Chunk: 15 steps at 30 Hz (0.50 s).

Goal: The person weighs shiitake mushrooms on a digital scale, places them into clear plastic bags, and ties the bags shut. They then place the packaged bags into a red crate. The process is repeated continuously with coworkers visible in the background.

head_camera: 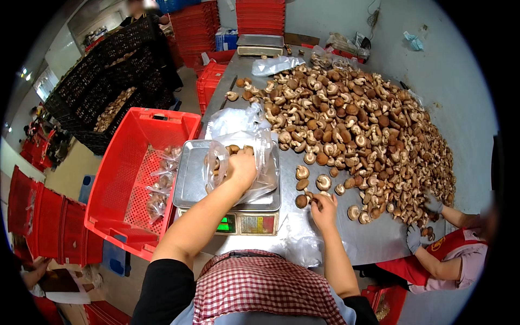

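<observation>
My left hand (242,168) reaches into an open clear plastic bag (264,178) on the steel pan (189,174) of a digital scale. Brown shiitake mushrooms (233,149) show inside the bag, around the hand. Its fingertips are hidden, so its grip cannot be seen. On the steel table, my right hand (325,209) has its fingers curled down among several loose shiitakes, touching or very close to a brown-capped one (301,201). Whether it grips a mushroom is unclear. The scale's green display (224,224) is lit, partly behind my left forearm.
A large shiitake heap (357,122) covers the table's right side. A red crate (105,183) left of the scale holds filled bags (158,205). Clear bags (302,243) lie near my apron. A co-worker's gloved hands (414,239) are at right. A second scale (260,44) stands behind.
</observation>
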Motion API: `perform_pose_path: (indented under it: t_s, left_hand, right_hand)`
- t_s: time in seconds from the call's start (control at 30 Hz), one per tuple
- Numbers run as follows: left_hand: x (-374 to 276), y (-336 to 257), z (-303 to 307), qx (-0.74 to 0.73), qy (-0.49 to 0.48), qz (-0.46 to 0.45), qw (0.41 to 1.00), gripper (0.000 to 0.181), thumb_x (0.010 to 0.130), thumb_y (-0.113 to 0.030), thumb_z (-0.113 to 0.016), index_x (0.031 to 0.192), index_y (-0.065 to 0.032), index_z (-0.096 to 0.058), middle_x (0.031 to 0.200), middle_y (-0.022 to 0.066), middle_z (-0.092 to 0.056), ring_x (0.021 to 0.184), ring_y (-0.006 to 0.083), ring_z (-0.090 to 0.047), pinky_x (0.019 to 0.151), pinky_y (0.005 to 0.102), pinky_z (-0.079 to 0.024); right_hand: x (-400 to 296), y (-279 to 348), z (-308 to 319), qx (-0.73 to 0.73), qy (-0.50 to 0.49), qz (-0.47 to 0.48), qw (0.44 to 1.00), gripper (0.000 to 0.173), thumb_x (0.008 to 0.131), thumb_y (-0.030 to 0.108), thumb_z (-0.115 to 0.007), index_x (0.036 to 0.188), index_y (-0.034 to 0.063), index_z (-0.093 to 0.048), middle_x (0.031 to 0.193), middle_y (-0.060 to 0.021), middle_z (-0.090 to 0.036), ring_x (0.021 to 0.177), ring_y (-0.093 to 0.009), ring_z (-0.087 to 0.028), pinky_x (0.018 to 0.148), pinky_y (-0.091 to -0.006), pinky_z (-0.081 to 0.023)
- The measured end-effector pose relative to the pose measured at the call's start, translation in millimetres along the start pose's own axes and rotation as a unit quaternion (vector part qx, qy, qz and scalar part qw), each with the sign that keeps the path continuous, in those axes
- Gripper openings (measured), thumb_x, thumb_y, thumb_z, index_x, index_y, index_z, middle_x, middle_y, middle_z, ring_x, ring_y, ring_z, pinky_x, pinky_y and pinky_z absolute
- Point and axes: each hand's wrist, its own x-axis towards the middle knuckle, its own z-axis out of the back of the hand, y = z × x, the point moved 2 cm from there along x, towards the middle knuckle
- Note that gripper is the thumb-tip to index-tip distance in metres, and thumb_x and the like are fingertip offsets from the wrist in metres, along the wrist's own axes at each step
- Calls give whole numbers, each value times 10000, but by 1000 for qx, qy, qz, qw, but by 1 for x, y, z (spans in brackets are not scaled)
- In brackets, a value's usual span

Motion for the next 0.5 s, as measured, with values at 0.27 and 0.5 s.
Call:
perform_pose_path:
  t_s: [0.27, 0.5]
  left_hand:
    - [-150, 88, 119, -697, 46, -57, 713, 121, 866, -57, -513, 754, -22, -480, 770, 30, -480, 638, 95, -462, 572, 235, -397]
    - [-330, 136, -39, -732, 113, 203, 641, 108, 889, -146, -541, 857, -45, -559, 778, -3, -567, 703, 110, -518, 631, 271, -445]
  right_hand:
    - [-62, -54, 37, 87, -26, -140, 986, 192, 736, 23, -610, 926, -6, -609, 846, -100, -635, 790, -196, -601, 762, -314, -469]
    - [-24, 54, 26, 188, 94, -96, 973, 166, 772, -1, -594, 936, -28, -601, 853, -60, -622, 768, -128, -570, 724, -252, -456]
